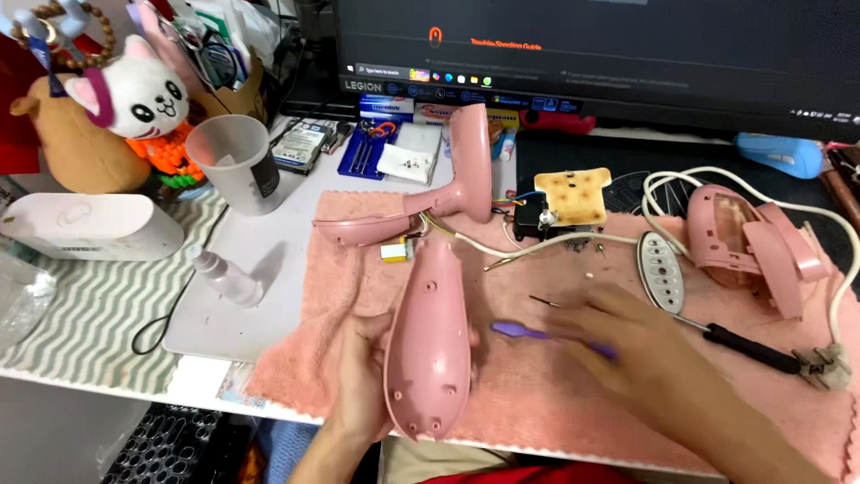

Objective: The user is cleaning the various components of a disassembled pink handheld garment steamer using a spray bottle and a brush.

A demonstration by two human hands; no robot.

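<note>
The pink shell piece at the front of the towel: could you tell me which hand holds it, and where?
The left hand holds the pink shell piece by its lower left edge. The right hand, blurred, is at a purple tool.

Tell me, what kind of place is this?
Probably a home desk used as a repair bench. A monitor and mouse sit behind a pink towel strewn with pink casing parts, a circuit board and a screwdriver.
</note>
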